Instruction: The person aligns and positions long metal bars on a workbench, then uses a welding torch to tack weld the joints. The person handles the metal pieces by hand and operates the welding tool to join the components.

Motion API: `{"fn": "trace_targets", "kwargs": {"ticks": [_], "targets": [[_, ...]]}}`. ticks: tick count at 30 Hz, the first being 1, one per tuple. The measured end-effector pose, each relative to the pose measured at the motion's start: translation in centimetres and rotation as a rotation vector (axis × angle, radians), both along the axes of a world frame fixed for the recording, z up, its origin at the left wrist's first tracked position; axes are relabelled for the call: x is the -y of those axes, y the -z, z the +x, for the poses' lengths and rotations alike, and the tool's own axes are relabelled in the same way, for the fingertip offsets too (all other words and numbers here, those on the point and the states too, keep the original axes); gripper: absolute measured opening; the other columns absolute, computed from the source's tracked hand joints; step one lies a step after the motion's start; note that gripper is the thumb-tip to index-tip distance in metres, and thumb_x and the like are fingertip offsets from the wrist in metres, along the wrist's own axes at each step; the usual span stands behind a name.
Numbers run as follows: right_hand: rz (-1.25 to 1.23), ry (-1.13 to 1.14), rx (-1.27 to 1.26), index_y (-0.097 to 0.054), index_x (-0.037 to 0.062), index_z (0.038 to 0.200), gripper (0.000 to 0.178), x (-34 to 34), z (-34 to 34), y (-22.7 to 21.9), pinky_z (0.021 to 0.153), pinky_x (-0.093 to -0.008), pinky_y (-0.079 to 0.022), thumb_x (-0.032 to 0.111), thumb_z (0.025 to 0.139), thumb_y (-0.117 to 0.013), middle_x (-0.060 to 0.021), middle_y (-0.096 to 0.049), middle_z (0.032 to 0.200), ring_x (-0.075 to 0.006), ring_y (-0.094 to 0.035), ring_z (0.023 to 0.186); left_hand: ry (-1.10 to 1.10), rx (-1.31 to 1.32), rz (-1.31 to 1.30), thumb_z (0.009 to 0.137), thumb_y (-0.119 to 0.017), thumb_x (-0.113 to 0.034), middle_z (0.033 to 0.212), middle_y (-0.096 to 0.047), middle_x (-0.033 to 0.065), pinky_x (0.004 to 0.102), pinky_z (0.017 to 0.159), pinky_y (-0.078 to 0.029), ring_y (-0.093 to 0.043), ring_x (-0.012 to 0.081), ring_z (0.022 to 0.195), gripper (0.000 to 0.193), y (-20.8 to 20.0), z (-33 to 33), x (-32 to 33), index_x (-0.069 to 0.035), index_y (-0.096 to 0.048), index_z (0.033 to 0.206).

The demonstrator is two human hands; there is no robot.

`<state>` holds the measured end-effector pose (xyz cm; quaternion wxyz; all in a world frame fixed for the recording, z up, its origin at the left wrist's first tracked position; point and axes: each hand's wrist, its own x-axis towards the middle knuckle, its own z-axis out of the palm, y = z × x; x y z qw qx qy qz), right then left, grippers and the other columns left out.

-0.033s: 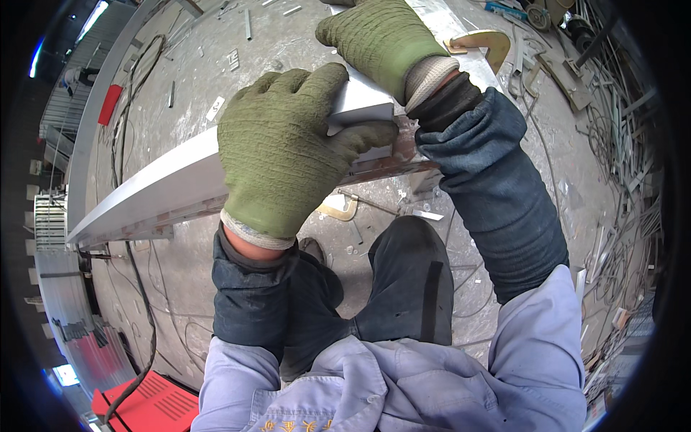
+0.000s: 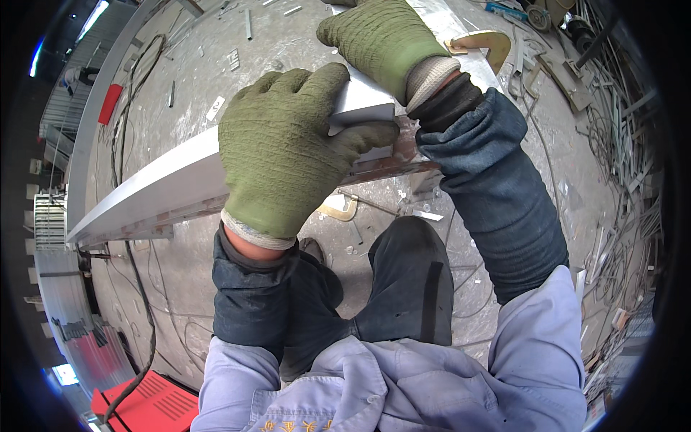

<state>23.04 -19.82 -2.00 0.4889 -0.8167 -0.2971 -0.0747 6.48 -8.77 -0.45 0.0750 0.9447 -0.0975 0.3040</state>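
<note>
My left hand (image 2: 281, 147), in a green work glove, grips the near end of a silver metal profile (image 2: 363, 95). Its fingers lie over the top, and the thumb presses along the near face below the profile's bent lip. Farther along the same profile, my right hand (image 2: 389, 43), gloved alike, holds it from above with the thumb on the left side; its fingertips run out of view at the top. Under the hands, the profile meets a long pale metal beam (image 2: 155, 169) that stretches left. A brass-coloured clamp (image 2: 493, 49) sits beside my right wrist.
Another clamp (image 2: 349, 207) lies on the concrete floor (image 2: 403, 191) near my feet. Black cables (image 2: 133, 266) trail down the left side. A red box (image 2: 162, 407) stands at lower left. Metal strips and tangled wires (image 2: 612, 144) pile up along the right.
</note>
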Motion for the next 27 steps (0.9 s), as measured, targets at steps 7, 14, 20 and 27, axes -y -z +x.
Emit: {"fn": "trace_targets", "kwargs": {"ticks": [7, 14, 20, 27], "targets": [[-0.010, -0.001, -0.044, -0.070, -0.0051, 0.144, 0.057, 0.4, -0.4, -0.7, 0.111, -0.0395, -0.056, 0.022, 0.094, -0.073, -0.0324, -0.074, 0.135, -0.0408, -0.073, 0.126, 0.009, 0.008, 0.010, 0.064, -0.105, -0.045, 0.092, -0.080, 0.0095, 0.0414, 0.079, -0.061, -0.078, 0.0275, 0.087, 0.066, -0.1, 0.0, 0.1, -0.008, -0.082, 0.114], [-0.056, 0.014, 0.004, -0.070, -0.0047, 0.144, 0.057, 0.5, -0.9, -0.7, 0.114, -0.0401, -0.055, 0.023, 0.094, -0.073, -0.0325, -0.072, 0.139, -0.0409, -0.071, 0.129, 0.012, 0.036, 0.005, 0.065, -0.103, -0.046, 0.092, -0.080, 0.0107, 0.0432, 0.080, -0.060, -0.078, 0.0301, 0.087, 0.063, 0.2, -0.1, -0.1, -0.009, -0.082, 0.111], [-0.290, 0.024, 0.573, -0.073, -0.0036, 0.140, 0.050, 0.5, 0.8, 1.4, 0.117, -0.0408, -0.052, 0.019, 0.095, -0.072, -0.0311, -0.071, 0.142, -0.0416, -0.067, 0.135, -0.003, 0.076, 0.014, 0.064, -0.103, -0.044, 0.095, -0.080, 0.0117, 0.0454, 0.081, -0.060, -0.078, 0.0341, 0.090, 0.062, 0.3, 0.3, -0.1, -0.009, -0.080, 0.110], [-0.234, 0.078, 0.445, -0.071, -0.0024, 0.137, 0.043, 0.7, -0.6, 0.7, 0.112, -0.0434, -0.056, 0.014, 0.097, -0.069, -0.0332, -0.068, 0.141, -0.0446, -0.069, 0.127, -0.018, 0.028, -0.054, 0.064, -0.101, -0.042, 0.101, -0.080, 0.0111, 0.0464, 0.084, -0.061, -0.078, 0.0360, 0.095, 0.062, 0.1, 0.1, 0.2, -0.009, -0.078, 0.111]]}}
